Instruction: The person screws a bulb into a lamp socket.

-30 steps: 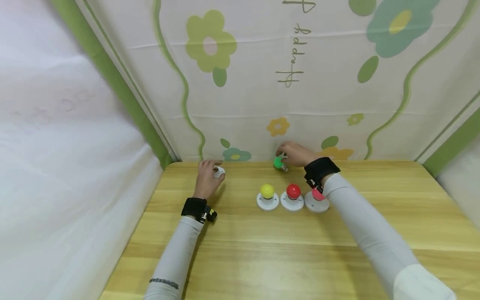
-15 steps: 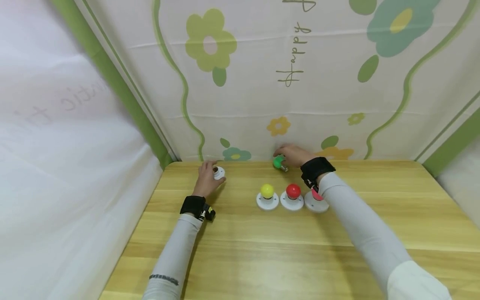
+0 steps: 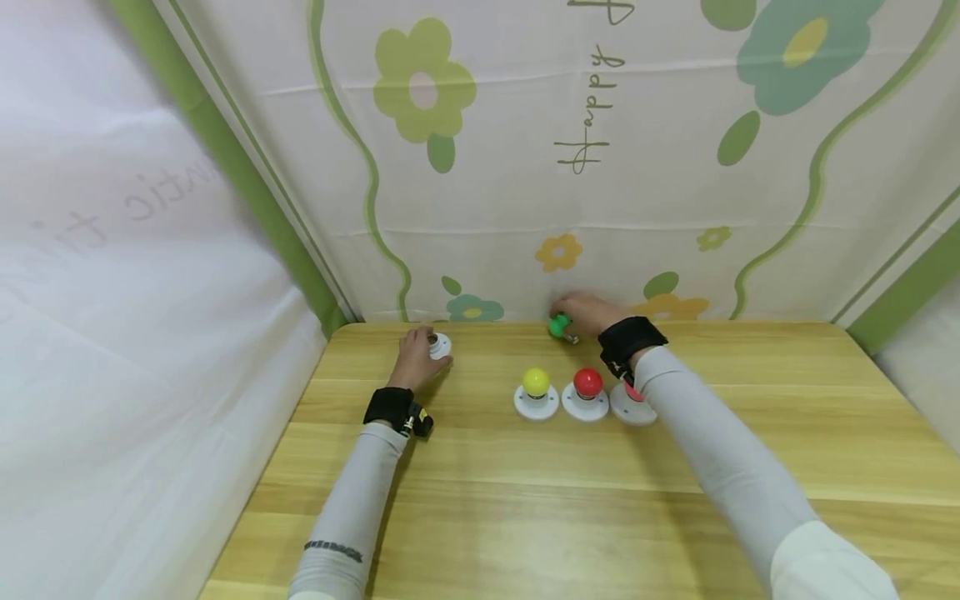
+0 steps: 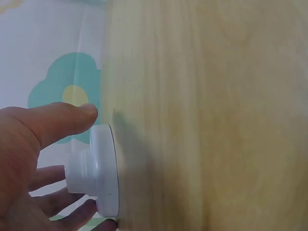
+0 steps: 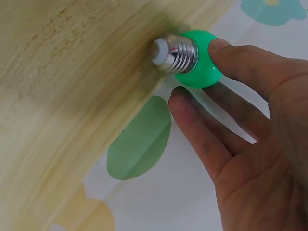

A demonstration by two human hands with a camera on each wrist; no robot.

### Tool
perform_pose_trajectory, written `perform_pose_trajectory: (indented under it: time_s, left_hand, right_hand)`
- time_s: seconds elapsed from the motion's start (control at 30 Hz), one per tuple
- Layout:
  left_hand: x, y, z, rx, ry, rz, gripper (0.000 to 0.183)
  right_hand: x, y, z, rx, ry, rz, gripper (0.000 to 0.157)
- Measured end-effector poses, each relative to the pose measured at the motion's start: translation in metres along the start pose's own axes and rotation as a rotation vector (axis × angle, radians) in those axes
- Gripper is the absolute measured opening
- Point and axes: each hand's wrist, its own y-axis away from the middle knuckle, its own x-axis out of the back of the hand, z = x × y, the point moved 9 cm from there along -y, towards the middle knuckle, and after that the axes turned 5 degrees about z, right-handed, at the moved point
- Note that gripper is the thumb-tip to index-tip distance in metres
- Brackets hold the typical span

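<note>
At the far left of the table, my left hand (image 3: 417,363) has its thumb and fingers curved round a white lamp holder (image 3: 440,346). In the left wrist view, the thumb is at one edge of the lamp holder's round base (image 4: 107,168) and fingers are at the opposite edge; the base sits flat on the wood. My right hand (image 3: 592,315) pinches a green light bulb (image 5: 201,60) by its globe at the table's back edge. Its metal screw base (image 5: 175,54) points away from the palm, toward the tabletop. Part of the globe is hidden by the thumb.
In the middle stand a yellow bulb (image 3: 536,382), a red bulb (image 3: 588,383) and a pink bulb (image 3: 633,392), each in a white round holder. My right forearm (image 3: 720,442) partly covers the pink one. A flower-patterned cloth (image 3: 495,192) hangs behind the table (image 3: 525,517).
My left fingers have spread a little, showing more of the lamp holder. The right hand has shifted slightly left, still holding the green bulb near the back edge.
</note>
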Motion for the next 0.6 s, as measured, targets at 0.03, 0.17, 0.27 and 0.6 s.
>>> perform_pose_trajectory:
  time_s: [0.03, 0.17, 0.27, 0.6]
  left_hand:
    - [0.000, 0.000, -0.001, 0.003, 0.003, -0.001, 0.070]
    - [-0.001, 0.000, -0.002, -0.001, 0.018, 0.007, 0.066]
    - [-0.002, -0.001, -0.004, 0.002, 0.015, 0.011, 0.067]
    - [-0.004, 0.001, -0.008, 0.019, -0.045, -0.017, 0.068]
  right_hand:
    - [-0.001, 0.000, 0.000, -0.004, -0.001, 0.000, 0.035]
    - [-0.006, -0.001, 0.004, -0.022, 0.002, 0.002, 0.029]
    - [-0.009, -0.002, 0.008, -0.048, -0.014, -0.009, 0.026]
    - [-0.016, -0.003, 0.013, -0.039, 0.006, -0.011, 0.037]
